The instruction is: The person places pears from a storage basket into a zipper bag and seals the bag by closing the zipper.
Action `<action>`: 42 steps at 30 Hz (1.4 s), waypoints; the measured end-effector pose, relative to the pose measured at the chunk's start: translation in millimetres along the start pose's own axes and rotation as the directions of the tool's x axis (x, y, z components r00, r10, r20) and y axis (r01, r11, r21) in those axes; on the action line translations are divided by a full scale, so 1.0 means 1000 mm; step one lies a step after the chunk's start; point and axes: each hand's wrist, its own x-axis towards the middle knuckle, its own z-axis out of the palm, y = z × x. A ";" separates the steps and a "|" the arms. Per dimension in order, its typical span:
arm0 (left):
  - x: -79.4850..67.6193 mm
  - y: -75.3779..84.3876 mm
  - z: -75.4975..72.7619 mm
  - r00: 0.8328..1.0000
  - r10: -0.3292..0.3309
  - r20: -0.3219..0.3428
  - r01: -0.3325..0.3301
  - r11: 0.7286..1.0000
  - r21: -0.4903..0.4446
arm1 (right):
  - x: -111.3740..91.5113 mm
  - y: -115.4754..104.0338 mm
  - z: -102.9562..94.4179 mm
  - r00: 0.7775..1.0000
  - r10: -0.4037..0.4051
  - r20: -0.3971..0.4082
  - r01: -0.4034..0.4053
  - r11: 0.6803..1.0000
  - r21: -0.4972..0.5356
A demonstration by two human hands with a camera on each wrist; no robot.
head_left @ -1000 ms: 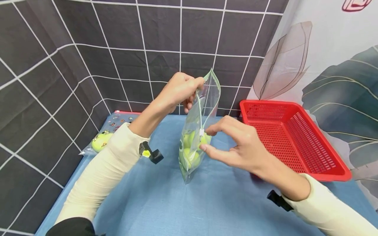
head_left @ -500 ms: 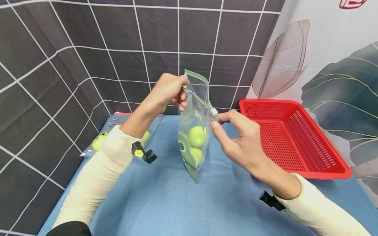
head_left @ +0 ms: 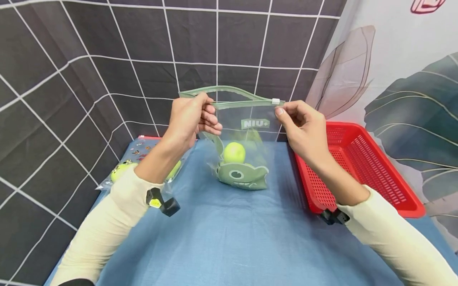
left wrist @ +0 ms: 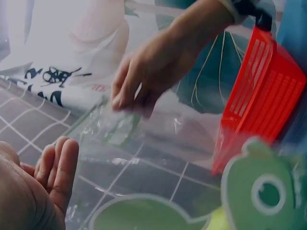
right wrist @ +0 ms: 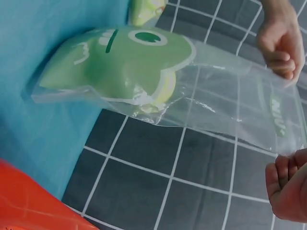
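A clear zip bag point(head_left: 243, 137) with a green rim and a printed green animal face hangs upright between both hands. Inside it sits a yellow-green ball point(head_left: 234, 152); the print hides whatever lies lower. My left hand point(head_left: 191, 117) pinches the rim near its left end with thumb and forefinger, its other fingers loosely bent. At the right end, beside the white slider point(head_left: 275, 101), my right hand point(head_left: 304, 125) pinches the corner. The mouth gapes toward the left. In the right wrist view the bag point(right wrist: 211, 96) stretches from the cloth to both hands.
A red plastic basket point(head_left: 388, 174) stands at the right, partly behind the right forearm. At the left, a second zip bag point(head_left: 143, 146) with a red edge lies on the blue cloth point(head_left: 229, 238), yellow-green items inside. A dark grid-patterned curtain point(head_left: 193, 35) rises behind.
The bag has turned to face me and its rim is spread wide. My left hand has moved left; my right hand has risen to the right and now pinches the slider-end corner.
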 end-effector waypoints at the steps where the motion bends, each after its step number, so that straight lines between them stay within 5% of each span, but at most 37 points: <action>1: -0.001 0.000 0.002 1.000 0.015 -0.005 -0.015 1.000 -0.013 | 0.004 0.002 0.000 1.000 0.015 0.007 -0.015 1.000 0.012; 11: -0.002 -0.009 0.014 0.996 0.090 -0.004 -0.090 0.993 -0.072 | 0.019 0.021 0.006 0.989 0.126 0.071 -0.131 0.989 0.064; 18: -0.002 -0.010 0.015 0.993 0.120 -0.002 -0.120 0.991 -0.057 | 0.018 0.023 0.010 0.992 0.129 -0.014 -0.122 0.967 0.225; 25: -0.004 -0.010 0.013 0.988 0.157 -0.001 -0.157 0.987 -0.023 | 0.018 0.027 0.016 0.975 0.223 -0.013 -0.192 0.866 0.462; 29: -0.006 -0.005 0.016 0.958 0.288 0.018 -0.288 0.956 0.062 | 0.016 0.028 0.019 0.964 0.263 0.036 -0.238 0.792 0.562; 32: -0.006 0.010 0.021 0.896 0.426 0.127 -0.445 0.861 0.248 | 0.013 0.028 0.020 0.965 0.258 0.057 -0.240 0.764 0.599; 35: 0.003 0.033 0.030 0.794 0.499 0.346 -0.607 0.663 0.437 | 0.008 0.029 0.021 0.972 0.226 0.061 -0.214 0.751 0.625; 38: 0.020 0.053 0.043 0.697 0.436 0.570 -0.717 0.459 0.525 | 0.004 0.030 0.025 0.976 0.210 0.065 -0.200 0.729 0.655; 42: 0.041 0.067 0.063 0.615 0.243 0.750 -0.782 0.312 0.540 | -0.002 0.030 0.032 0.970 0.230 0.079 -0.216 0.666 0.714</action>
